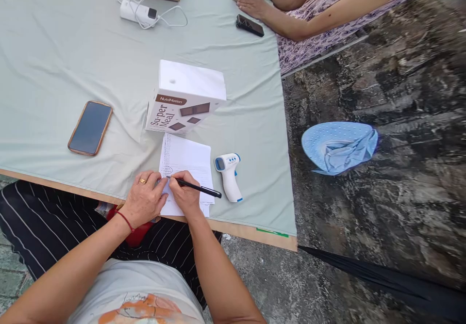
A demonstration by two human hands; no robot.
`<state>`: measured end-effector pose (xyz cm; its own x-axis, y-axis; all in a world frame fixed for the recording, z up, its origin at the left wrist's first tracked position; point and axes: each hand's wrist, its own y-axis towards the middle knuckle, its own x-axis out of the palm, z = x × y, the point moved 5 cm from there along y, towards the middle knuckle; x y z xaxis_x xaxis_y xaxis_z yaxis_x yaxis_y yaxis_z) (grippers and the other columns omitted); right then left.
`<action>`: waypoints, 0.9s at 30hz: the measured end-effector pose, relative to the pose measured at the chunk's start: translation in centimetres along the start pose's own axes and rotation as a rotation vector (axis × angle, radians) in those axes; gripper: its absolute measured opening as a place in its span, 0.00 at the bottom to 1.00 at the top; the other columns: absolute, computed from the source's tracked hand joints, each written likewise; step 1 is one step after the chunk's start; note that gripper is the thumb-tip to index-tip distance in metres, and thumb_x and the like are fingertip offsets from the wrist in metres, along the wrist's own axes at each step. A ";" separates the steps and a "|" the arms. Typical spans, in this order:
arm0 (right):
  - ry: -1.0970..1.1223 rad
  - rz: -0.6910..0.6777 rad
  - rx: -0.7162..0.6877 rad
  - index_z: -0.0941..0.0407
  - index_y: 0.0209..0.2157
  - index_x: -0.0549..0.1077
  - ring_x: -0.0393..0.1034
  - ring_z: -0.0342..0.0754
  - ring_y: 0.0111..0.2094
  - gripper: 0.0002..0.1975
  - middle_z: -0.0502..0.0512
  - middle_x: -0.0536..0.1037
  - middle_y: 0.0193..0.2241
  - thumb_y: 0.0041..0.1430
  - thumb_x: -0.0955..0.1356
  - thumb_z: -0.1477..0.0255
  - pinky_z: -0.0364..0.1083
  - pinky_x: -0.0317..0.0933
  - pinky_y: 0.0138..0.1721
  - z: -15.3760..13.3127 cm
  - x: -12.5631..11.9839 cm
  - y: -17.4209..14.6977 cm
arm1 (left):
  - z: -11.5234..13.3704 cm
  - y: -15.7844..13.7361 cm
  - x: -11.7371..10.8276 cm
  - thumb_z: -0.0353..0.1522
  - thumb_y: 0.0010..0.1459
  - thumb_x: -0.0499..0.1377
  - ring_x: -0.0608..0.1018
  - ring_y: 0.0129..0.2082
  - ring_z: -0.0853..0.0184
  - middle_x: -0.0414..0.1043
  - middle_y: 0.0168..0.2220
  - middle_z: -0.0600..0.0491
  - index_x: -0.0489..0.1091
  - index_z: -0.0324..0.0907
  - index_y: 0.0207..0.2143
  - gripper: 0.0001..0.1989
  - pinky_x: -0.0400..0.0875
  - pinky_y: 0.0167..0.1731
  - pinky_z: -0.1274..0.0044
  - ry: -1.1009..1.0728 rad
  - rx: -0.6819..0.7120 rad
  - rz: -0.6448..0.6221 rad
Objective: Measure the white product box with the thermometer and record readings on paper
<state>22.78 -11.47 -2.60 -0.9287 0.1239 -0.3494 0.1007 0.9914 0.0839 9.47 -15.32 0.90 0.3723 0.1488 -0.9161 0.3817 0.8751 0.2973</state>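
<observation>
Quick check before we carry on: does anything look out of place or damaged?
Possibly: a crumpled blue cloth item, perhaps a hat, lies on the dark, rough surface right of the table, not on it like the phone and thermometer. No spill or damage shows around the pen and papers.

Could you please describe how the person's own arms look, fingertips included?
The left arm and right arm show no sleeves or gloves. The left wears a gold-coloured ring and, around the wrist, a thin red cord; the right shows no jewellery.
</observation>
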 end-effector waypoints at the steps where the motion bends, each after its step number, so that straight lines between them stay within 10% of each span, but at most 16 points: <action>1: 0.004 -0.003 0.001 0.54 0.24 0.70 0.65 0.43 0.23 0.05 0.45 0.73 0.20 0.50 0.66 0.68 0.44 0.62 0.29 0.0 0.0 0.0 | 0.0 0.0 0.0 0.32 0.61 0.58 0.71 0.49 0.54 0.71 0.46 0.43 0.70 0.37 0.50 0.16 0.67 0.49 0.63 -0.003 -0.001 -0.001; 27: -0.034 0.033 -0.003 0.53 0.24 0.68 0.64 0.43 0.23 0.05 0.45 0.71 0.20 0.50 0.65 0.68 0.45 0.62 0.29 0.1 -0.1 -0.1 | 0.0 0.1 -0.1 0.32 0.60 0.58 0.71 0.49 0.54 0.71 0.46 0.43 0.70 0.37 0.50 0.16 0.68 0.49 0.63 0.012 0.007 0.016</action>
<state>22.87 -11.55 -2.69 -0.9122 0.1581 -0.3781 0.1302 0.9866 0.0984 9.47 -15.30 1.04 0.3684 0.1688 -0.9142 0.3817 0.8692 0.3142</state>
